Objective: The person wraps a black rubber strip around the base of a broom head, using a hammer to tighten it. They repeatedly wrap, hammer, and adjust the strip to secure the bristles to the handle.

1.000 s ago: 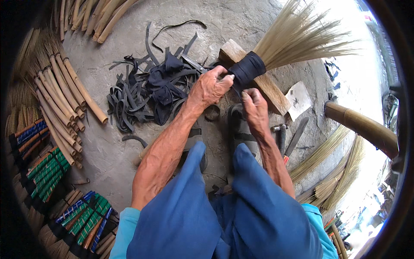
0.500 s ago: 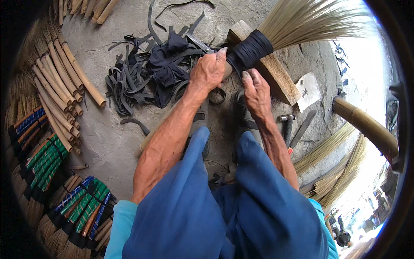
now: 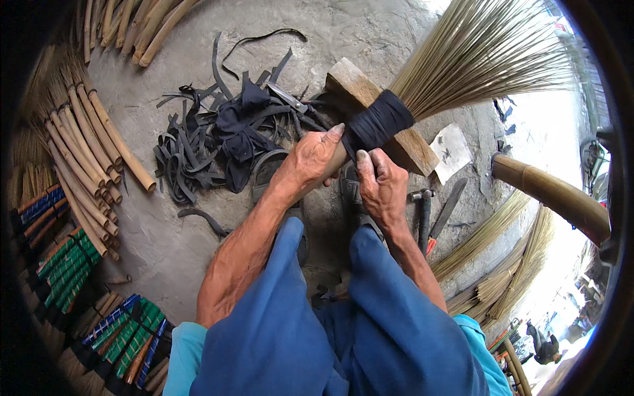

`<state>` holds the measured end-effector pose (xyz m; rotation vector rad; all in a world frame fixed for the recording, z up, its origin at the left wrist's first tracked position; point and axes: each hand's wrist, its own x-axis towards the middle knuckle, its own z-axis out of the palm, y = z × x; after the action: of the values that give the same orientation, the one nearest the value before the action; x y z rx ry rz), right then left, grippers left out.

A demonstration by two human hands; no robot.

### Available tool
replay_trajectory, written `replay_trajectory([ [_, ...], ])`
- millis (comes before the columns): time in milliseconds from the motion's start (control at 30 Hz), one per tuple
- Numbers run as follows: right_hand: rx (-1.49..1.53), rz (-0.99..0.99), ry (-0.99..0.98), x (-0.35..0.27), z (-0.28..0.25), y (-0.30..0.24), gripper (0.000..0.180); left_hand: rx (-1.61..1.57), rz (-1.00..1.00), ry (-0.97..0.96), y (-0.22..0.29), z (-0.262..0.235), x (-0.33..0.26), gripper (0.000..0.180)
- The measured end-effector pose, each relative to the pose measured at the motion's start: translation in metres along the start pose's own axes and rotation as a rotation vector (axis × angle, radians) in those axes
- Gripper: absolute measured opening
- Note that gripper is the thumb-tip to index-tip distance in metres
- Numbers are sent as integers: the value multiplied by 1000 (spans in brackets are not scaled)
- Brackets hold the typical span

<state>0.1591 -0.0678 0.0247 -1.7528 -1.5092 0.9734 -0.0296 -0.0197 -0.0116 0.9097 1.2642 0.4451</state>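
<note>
A broom with pale, fanned-out bristles (image 3: 472, 63) lies slanting away to the far right, its neck bound in a black band (image 3: 381, 121). My left hand (image 3: 310, 158) is closed around the bamboo-like handle (image 3: 335, 163) just below that binding, thumb along the top. Close to the binding's lower edge, my right hand (image 3: 383, 181) pinches the end of a black strip (image 3: 352, 146) that runs off the band. Under the bound neck is a wooden block (image 3: 413, 150). Part of the handle is hidden by my left hand and forearm.
Left of the hands lies a heap of black strips (image 3: 191, 155) with scissors (image 3: 287, 97) on it. A hammer (image 3: 422, 214) and a knife (image 3: 449, 206) lie right of my right forearm. Bamboo handles (image 3: 119, 138) are stacked at left; bristle bundles (image 3: 485, 237) lie at right.
The view has shifted, and the hands and the broom's neck appear slightly lower in the picture. My left hand stays on the handle and my right hand still pinches the strip.
</note>
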Motion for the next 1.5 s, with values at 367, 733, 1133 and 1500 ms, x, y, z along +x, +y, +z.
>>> replay_trajectory([
  [367, 278, 233, -124, 18, 7, 14, 27, 609, 238, 400, -3, 30, 13, 54],
  [733, -54, 7, 12, 32, 19, 11, 31, 556, 218, 392, 12, 25, 7, 56],
  [1133, 733, 521, -117, 27, 6, 31, 32, 377, 336, 254, 4, 5, 14, 73],
  [1500, 546, 341, -307, 20, 20, 33, 33, 415, 357, 304, 4, 10, 10, 71],
])
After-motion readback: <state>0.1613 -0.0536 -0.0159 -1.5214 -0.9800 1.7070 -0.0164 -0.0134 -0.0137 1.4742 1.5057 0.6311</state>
